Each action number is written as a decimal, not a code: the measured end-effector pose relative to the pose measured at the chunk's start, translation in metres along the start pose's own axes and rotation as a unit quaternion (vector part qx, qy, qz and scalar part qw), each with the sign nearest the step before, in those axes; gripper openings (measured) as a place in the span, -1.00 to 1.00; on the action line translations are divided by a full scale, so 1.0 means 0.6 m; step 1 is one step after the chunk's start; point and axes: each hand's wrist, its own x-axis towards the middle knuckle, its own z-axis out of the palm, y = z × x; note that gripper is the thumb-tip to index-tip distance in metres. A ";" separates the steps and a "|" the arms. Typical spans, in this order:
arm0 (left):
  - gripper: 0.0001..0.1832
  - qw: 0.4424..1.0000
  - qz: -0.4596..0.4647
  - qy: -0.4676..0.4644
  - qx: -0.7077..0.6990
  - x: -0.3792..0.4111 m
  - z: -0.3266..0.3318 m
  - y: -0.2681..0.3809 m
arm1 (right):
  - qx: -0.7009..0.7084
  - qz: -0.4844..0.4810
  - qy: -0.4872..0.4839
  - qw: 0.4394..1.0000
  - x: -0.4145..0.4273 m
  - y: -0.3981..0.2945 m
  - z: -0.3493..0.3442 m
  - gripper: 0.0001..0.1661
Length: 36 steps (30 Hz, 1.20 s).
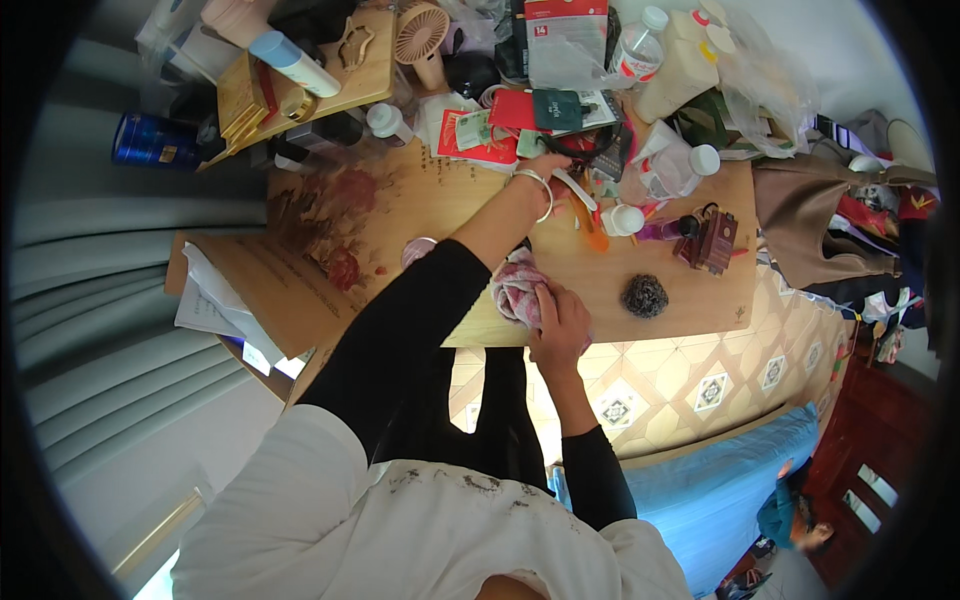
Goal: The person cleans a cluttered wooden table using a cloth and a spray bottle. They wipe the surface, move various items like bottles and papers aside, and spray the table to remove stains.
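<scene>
My right hand [560,324] grips a crumpled pink-and-white patterned cloth [517,287] at the desk's near edge. Ahead of it, my left hand [541,182], with a silver bangle [546,196] at the wrist, reaches into the pile at the back. Its fingers are by a black band [595,147] and a white narrow strip [576,189]; whether they hold either I cannot tell. An orange plastic tool [595,234] lies right of that hand, beside a white-capped bottle [622,220]. Red envelopes [466,148] with a green banknote [475,130] lie beyond the hand.
A dark fuzzy ball [644,296] and a dark red box [709,244] sit on the wooden desk [420,187]. Clear plastic bottles [671,174] and a handheld fan [421,41] stand behind. An open cardboard box [281,281] adjoins the left side. Another person [787,514] is at lower right.
</scene>
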 end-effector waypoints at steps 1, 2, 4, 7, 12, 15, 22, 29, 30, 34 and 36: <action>-0.80 1.000 -0.001 0.001 0.019 -0.003 0.009 0.013 | 0.005 0.012 0.005 1.000 0.004 0.002 0.005 -0.32; -0.80 0.999 -0.009 -0.006 0.036 -0.007 0.020 0.024 | 0.009 0.023 0.009 1.000 0.006 0.005 0.012 -0.32; -0.81 0.997 0.007 -0.033 0.071 -0.017 0.046 0.041 | 0.009 0.044 0.013 0.999 0.007 0.005 0.016 -0.31; -0.90 0.996 0.030 -0.080 0.034 0.025 0.039 0.072 | 0.006 0.045 0.008 0.999 0.016 -0.010 0.016 -0.30; -0.90 0.991 0.041 -0.120 -0.044 0.026 0.070 0.114 | -0.021 0.010 0.025 0.999 0.023 -0.007 0.018 -0.28; -0.89 0.981 -0.020 -0.152 -0.121 -0.011 0.084 0.136 | 0.012 0.016 0.028 0.999 0.056 -0.009 0.026 -0.26; -0.73 0.924 0.225 -0.196 0.238 0.002 -0.011 0.135 | 0.002 0.019 0.037 0.999 0.067 -0.008 0.052 -0.22; -0.48 0.628 0.521 0.192 0.545 -0.044 -0.109 0.109 | -0.009 0.029 0.043 0.999 0.069 -0.003 0.054 -0.22; -0.44 0.589 0.529 0.239 0.563 -0.046 -0.133 0.096 | -0.011 0.030 0.041 0.999 0.066 -0.004 0.052 -0.22; -0.23 0.633 0.422 0.411 0.502 -0.036 -0.187 0.044 | -0.008 0.026 0.043 0.999 0.067 -0.012 0.055 -0.22; -0.15 0.752 0.358 0.398 0.386 -0.037 -0.175 0.058 | -0.019 0.024 0.045 0.999 0.067 -0.013 0.053 -0.21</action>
